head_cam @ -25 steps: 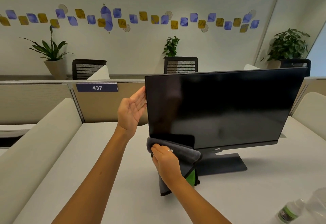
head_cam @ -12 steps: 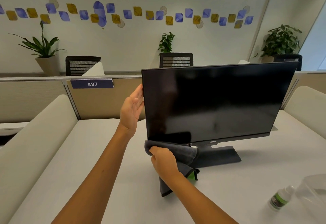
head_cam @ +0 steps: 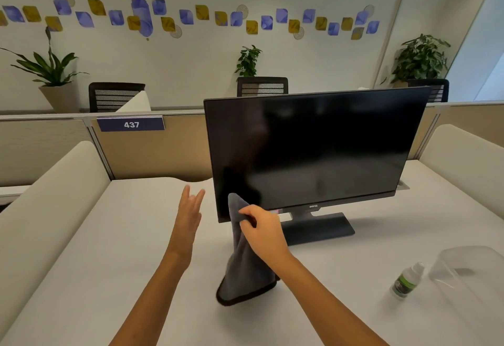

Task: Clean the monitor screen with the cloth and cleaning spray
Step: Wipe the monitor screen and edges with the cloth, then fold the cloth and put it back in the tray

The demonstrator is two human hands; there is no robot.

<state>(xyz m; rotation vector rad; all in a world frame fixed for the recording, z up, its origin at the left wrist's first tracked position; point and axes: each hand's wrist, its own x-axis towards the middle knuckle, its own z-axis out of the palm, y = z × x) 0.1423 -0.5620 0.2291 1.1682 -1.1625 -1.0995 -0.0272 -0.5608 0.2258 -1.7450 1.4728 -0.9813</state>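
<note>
In the head view, a dark BenQ monitor [head_cam: 316, 152] is seen standing on the white surface [head_cam: 136, 236]. A grey cloth [head_cam: 242, 272] is pinched by the fingers [head_cam: 246, 213] of the right hand [head_cam: 263, 229] at the screen's lower left corner, its loose end hanging down to the surface. The left hand [head_cam: 188, 216] is held just left of the monitor, fingers straight and spread, nothing gripped. A small spray bottle [head_cam: 406, 281] is found upright at the right, beside a clear plastic container [head_cam: 463, 266].
</note>
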